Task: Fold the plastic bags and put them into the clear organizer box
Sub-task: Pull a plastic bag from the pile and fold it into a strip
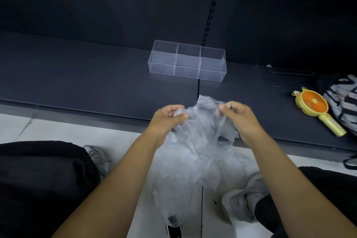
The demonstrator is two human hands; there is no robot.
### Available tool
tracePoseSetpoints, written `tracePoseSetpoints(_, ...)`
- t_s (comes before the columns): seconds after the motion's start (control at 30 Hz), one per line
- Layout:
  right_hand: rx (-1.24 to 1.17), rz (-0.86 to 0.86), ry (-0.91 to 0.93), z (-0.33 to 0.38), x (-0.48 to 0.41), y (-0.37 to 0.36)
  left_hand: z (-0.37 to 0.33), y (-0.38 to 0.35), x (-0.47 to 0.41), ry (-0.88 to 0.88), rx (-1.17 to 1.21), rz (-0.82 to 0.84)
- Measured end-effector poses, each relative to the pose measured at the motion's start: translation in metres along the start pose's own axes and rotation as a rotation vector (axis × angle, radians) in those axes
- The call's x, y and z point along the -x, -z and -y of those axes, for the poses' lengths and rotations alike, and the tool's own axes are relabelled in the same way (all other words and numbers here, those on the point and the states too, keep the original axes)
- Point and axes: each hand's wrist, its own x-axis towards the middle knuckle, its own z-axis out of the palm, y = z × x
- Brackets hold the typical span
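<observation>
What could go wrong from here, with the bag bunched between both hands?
1. The plastic bag is crumpled between the left hand and right hand; folded unflattened, it may spring open or prove too bulky for a compartment of the clear organizer box.
2. The box looks light and stands free on the shelf; pushing a bag in could slide it.

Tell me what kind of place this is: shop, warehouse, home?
Likely a shop or stockroom: a long dark display shelf, a slotted upright behind it as on retail racking, and a pale tiled floor.
</observation>
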Motion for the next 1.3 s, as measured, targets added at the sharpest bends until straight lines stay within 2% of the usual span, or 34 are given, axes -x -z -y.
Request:
tracePoseSetpoints(0.17, -0.137, -0.033, -0.056, -0.01, -0.005, 0.015, -0.005, 0.021, -0.007, -0.029, 0.03, -0.119)
tracePoseSetpoints(0.27, -0.183, 0.143, -0.138, -0.014, -0.001, 0.02, -0.01, 0.029, -0.006, -0.092, 0.024, -0.095)
tracePoseSetpoints(0.37, -0.252, 0.315, -0.265, -0.012, 0.001, 0.019, -0.016, 0.031, -0.003, -0.138, -0.019, 0.013)
tracePoseSetpoints(0.53, 0.033, 0.376, -0.151, -0.004, 0.001, 0.003, -0.018, 0.023, -0.001, -0.157, -0.073, 0.093)
tracePoseSetpoints(0.63, 0.008, 0.352, -0.121, -0.005, 0.002, 0.001, -0.017, 0.024, -0.001, -0.147, -0.068, 0.062)
tracePoseSetpoints(0.77, 0.001, 0.42, -0.124, -0.004, 0.003, 0.006, -0.019, 0.027, -0.003, -0.126, -0.06, 0.008)
tracePoseSetpoints(0.83, 0.056, 0.392, -0.087, -0.003, 0.005, 0.004, -0.02, 0.026, -0.002, -0.122, -0.062, 0.016)
tracePoseSetpoints(0.9, 0.07, 0.294, -0.038, -0.002, 0.005, -0.001, -0.02, 0.024, 0.0, -0.113, -0.054, 0.026)
tracePoseSetpoints(1.07, -0.083, 0.009, 0.025, 0.002, 0.002, 0.003, -0.018, 0.034, -0.002, -0.079, -0.074, -0.032)
tracePoseSetpoints(1.17, -0.072, -0.016, 0.07, 0.008, 0.001, 0.008, -0.01, 0.045, -0.006, 0.033, -0.085, -0.121)
tracePoseSetpoints(1.23, 0.023, -0.016, 0.103, 0.011, 0.002, 0.006, -0.003, 0.05, -0.008, 0.102, -0.235, -0.247)
tracePoseSetpoints(1.3, 0.069, -0.005, 0.145, 0.015, 0.004, 0.0, -0.005, 0.046, -0.008, -0.007, -0.47, -0.376)
